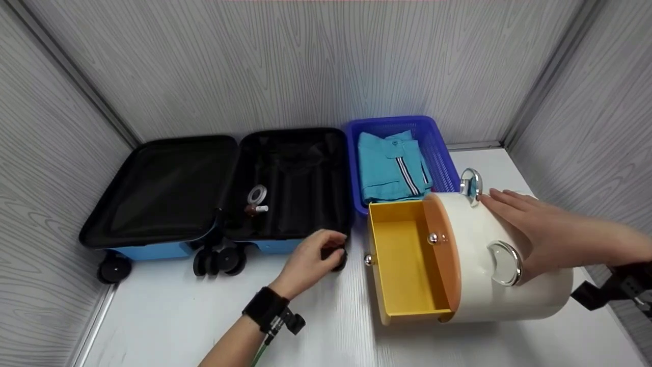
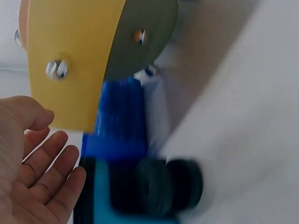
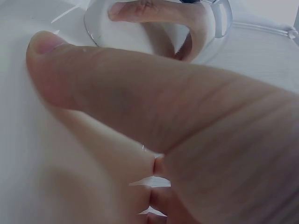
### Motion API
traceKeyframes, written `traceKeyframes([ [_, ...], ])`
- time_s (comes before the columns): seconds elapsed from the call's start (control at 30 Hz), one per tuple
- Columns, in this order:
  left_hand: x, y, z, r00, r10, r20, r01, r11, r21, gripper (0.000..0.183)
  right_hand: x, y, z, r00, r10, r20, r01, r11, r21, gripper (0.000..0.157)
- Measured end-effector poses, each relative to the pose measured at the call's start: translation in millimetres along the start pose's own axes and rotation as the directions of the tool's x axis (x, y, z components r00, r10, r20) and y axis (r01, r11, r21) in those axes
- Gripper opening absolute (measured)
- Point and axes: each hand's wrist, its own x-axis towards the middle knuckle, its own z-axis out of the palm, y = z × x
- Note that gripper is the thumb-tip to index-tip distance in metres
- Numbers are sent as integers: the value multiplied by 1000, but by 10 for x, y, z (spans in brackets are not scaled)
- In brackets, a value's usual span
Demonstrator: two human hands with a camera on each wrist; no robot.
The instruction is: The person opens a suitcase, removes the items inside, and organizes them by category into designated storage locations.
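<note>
A white rounded cabinet with an orange front lies at the right, its yellow drawer pulled out. My right hand rests on the cabinet's curved top with fingers extended, between two shiny round-ended fittings. In the right wrist view the thumb lies along the white surface. My left hand hovers left of the drawer, fingers loosely bent and holding nothing. Beside it is the drawer's silver knob, seen too in the left wrist view as a knob above the fingers.
An open suitcase with black lining and blue shell stands at the left. In its right half lie a pale ring and a small brown item with a white end. A blue basket holds a folded turquoise garment.
</note>
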Motion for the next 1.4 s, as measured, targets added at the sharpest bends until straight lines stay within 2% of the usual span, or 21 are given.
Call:
traceKeyframes([
  [0.17, 97, -173, -343, 995, -34, -94, 46, 991, 127, 29, -27, 7, 1, 1000, 3, -2, -3, 1000, 13, 144],
  [0.3, 164, -298, -590, 988, -87, -125, 110, 976, 187, 32, -32, 17, 5, 1000, -7, -8, 7, 1000, 4, 146],
  [0.63, 332, -531, -1100, 973, -205, -108, 229, 925, 302, 44, -35, 24, 17, 1000, -15, -15, 15, 1000, 3, 146],
  [0.8, 431, -652, -1275, 963, -256, -77, 268, 911, 313, 46, -54, 10, 19, 1000, -10, -20, 10, 1000, 0, 146],
  [0.9, 482, -739, -1346, 953, -301, -33, 295, 894, 337, 47, -65, -16, 14, 1000, 1, -9, -1, 1000, -9, 146],
  [1.03, 540, -842, -1400, 922, -384, 40, 338, 852, 399, 46, -78, -68, 2, 998, 45, 32, -44, 999, -11, 147],
  [1.13, 559, -866, -1410, 885, -453, 108, 369, 824, 431, 48, -91, -102, -4, 997, 64, 52, -64, 998, -8, 147],
  [1.27, 573, -846, -1387, 840, -501, 209, 369, 809, 458, 50, -106, -127, -5, 996, 65, 53, -65, 998, -7, 147],
  [1.4, 582, -830, -1355, 815, -518, 259, 349, 796, 494, 51, -103, -140, -7, 996, 70, 56, -69, 998, -13, 146],
])
